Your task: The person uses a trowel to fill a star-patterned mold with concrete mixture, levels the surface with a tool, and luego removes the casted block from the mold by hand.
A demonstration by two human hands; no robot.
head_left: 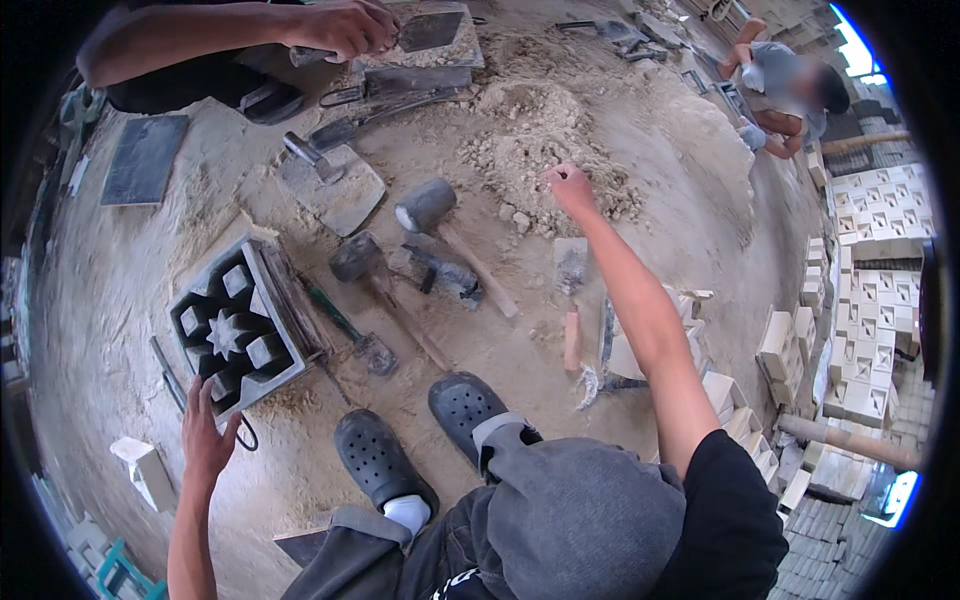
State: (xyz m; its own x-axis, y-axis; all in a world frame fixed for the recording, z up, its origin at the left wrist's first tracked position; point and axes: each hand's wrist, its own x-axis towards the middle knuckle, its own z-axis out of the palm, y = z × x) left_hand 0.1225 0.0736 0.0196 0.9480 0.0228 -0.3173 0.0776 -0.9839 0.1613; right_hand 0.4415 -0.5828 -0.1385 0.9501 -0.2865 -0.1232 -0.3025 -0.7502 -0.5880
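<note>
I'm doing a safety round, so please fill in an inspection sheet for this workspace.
Surface: dusty floor, loose material scattered on it.
Job's things: patterned mold with a star at its centre, on the left; crumbly heap ahead.
Clutter: two mallets, a wooden-handled trowel and a green-handled tool lie on the floor.
Hands: left hand spread at the mold's near corner, contact unclear; right hand at the heap, fingers bent, contents unclear.
Cables: nothing seen.
Surroundings: a co-worker's hand upper left; another person upper right; pale blocks at right.
</note>
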